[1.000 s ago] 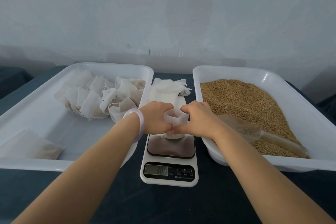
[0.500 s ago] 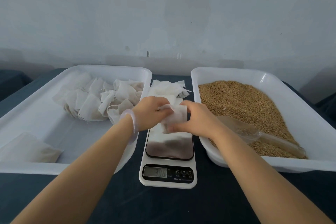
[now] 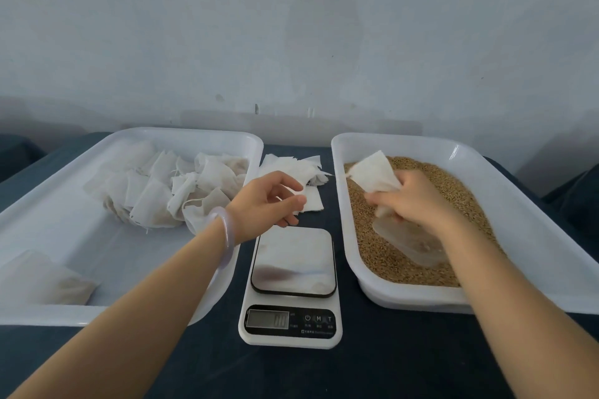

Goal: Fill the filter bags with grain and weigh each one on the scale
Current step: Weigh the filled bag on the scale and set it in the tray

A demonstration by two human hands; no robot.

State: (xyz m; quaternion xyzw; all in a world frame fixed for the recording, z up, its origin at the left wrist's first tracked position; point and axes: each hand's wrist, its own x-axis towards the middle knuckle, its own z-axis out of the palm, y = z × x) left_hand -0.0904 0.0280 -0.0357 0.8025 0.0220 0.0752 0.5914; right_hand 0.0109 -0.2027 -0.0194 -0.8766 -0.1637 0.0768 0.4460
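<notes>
Over the grain (image 3: 453,194) tray (image 3: 534,236), the right hand (image 3: 421,204) pinches a limp filter bag (image 3: 372,173) in curled fingers, just above the clear scoop (image 3: 411,246) lying in the kernels. Held by one hand only, the bag's mouth may sag shut, and grain could spill onto the bench (image 3: 372,366) once scooping starts. The left hand (image 3: 265,201), fingers loosely spread and holding nothing, hovers beside the scale (image 3: 293,261). Half a second earlier both hands held the bag together above the scale's plate, which is now bare.
</notes>
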